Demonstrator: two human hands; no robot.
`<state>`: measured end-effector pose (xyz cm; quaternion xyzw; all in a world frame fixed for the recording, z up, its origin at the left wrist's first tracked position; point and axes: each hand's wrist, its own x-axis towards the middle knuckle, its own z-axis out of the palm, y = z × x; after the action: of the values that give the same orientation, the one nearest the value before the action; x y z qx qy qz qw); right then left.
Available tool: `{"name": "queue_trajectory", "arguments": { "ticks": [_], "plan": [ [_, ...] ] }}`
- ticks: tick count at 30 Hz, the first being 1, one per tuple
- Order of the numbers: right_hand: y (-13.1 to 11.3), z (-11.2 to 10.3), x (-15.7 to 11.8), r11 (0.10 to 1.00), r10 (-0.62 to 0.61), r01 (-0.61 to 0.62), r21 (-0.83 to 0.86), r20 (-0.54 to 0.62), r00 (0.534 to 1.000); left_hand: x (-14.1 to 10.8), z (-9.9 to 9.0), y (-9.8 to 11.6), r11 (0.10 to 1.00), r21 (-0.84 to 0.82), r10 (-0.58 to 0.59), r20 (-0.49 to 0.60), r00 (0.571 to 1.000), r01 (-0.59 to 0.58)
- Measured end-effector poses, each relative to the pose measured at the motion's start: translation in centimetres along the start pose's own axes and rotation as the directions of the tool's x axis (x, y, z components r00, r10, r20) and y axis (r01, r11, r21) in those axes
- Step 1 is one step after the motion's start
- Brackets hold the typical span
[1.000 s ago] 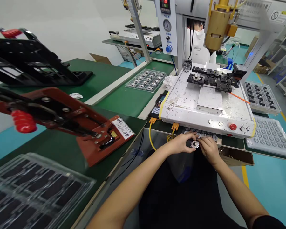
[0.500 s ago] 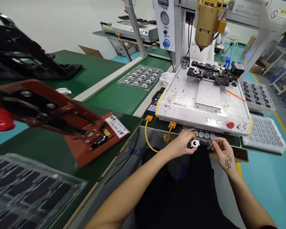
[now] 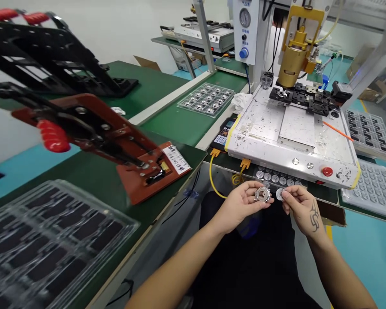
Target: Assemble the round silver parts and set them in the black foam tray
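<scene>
My left hand [image 3: 238, 207] holds a silver watch case [image 3: 262, 200], its ring face turned up and a fingertip showing through the round opening. Just to the right, a thin pale disc with printed marks [image 3: 279, 194] is pinched between thumb and fingers of my right hand [image 3: 301, 207]. Case and disc are close together but apart. Behind both hands, partly under the machine's front edge, a clear tray [image 3: 296, 182] carries rows of similar round discs [image 3: 275, 178].
A white bench machine [image 3: 263, 148] with a gold head [image 3: 291, 68] over a black fixture [image 3: 309, 101] stands ahead. Left are a red-brown toggle press [image 3: 128, 171] and a clear tray with dark inserts [image 3: 61, 240]. Stacked disc trays [image 3: 371, 184] lie right; a parts tray [image 3: 207, 99] lies behind.
My right hand has brought a disc up from the tray beside the watch case. My left hand has turned palm-up with the case. The machine's gold head has lowered to the fixture; the view has shifted.
</scene>
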<state>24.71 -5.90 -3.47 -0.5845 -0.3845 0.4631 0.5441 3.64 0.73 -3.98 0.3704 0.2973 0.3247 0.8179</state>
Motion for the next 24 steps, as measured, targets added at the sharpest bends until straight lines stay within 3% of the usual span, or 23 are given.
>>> {"name": "queue_trajectory", "arguments": {
  "ticks": [16,20,24],
  "plan": [
    [-0.4,-0.8,-1.4,0.978,0.155,-0.183,0.097,0.239,0.958,-2.6,1.0,1.5,0.999,-0.047,0.014,-0.008,1.0,-0.014],
    [-0.7,-0.8,-1.4,0.992,0.13,-0.127,-0.028,0.276,0.952,-2.8,0.9,1.5,0.999,-0.035,0.016,-0.008,1.0,-0.016],
    [-1.8,-0.2,-1.0,0.988,0.023,0.015,-0.151,0.252,0.967,-2.9,0.9,1.5,1.0,-0.026,0.009,0.004,1.0,-0.009]
  ]
}}
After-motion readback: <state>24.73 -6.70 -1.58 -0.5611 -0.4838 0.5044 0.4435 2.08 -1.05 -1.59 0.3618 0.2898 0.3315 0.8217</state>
